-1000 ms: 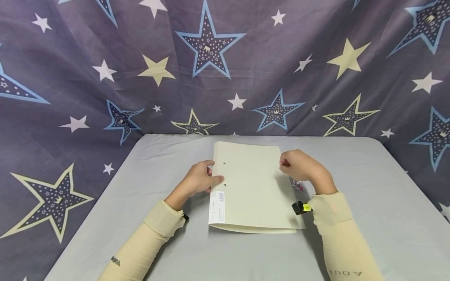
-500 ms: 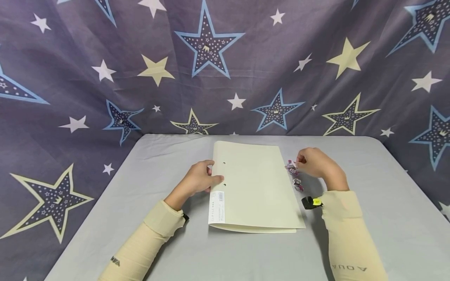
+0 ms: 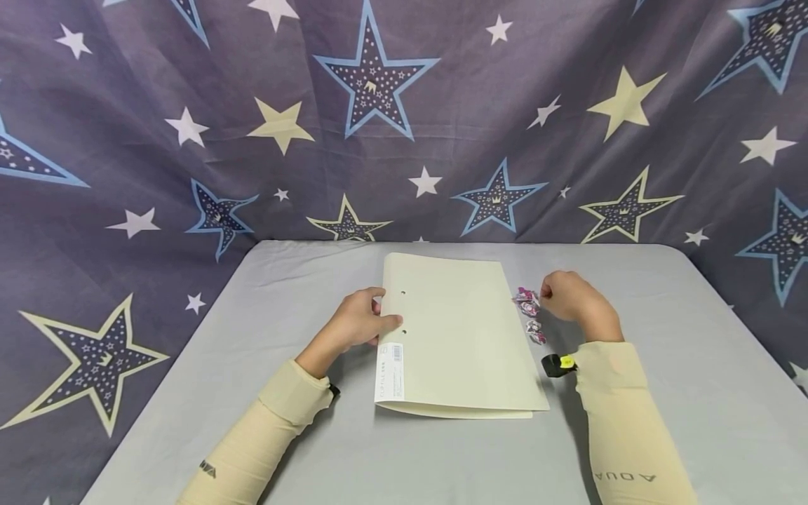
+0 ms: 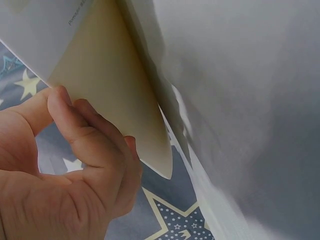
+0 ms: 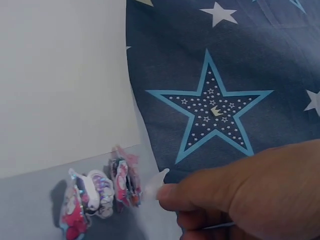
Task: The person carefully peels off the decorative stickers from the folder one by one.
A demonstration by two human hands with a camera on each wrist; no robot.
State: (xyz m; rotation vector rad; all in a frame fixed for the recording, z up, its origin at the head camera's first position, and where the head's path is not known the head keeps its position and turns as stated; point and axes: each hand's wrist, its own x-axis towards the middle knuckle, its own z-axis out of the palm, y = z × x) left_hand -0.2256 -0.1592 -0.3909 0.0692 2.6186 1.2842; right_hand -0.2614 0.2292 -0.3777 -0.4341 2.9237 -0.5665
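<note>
My left hand (image 3: 358, 319) grips the left edge of a cream file folder (image 3: 454, 330), thumb on the cover near two punched holes. In the left wrist view the thumb and fingers pinch the edge of the folder (image 4: 107, 75). Beside the folder's right edge lie several small pink-and-white glittery pieces that look like stickers (image 3: 527, 301). Just right of them is my right hand (image 3: 571, 298), fingers curled. In the right wrist view its thumb and finger pinch a small translucent white piece (image 5: 158, 185), close to the glittery stickers (image 5: 125, 177).
A white label with a barcode (image 3: 389, 372) is on the folder's lower left. The grey cloth-covered table (image 3: 315, 449) extends around it. A dark star-printed curtain (image 3: 429, 105) hangs behind and at both sides.
My right hand has moved right, away from the folder's right edge, bringing more of the glittery stickers into view. My left hand and the folder have stayed in place.
</note>
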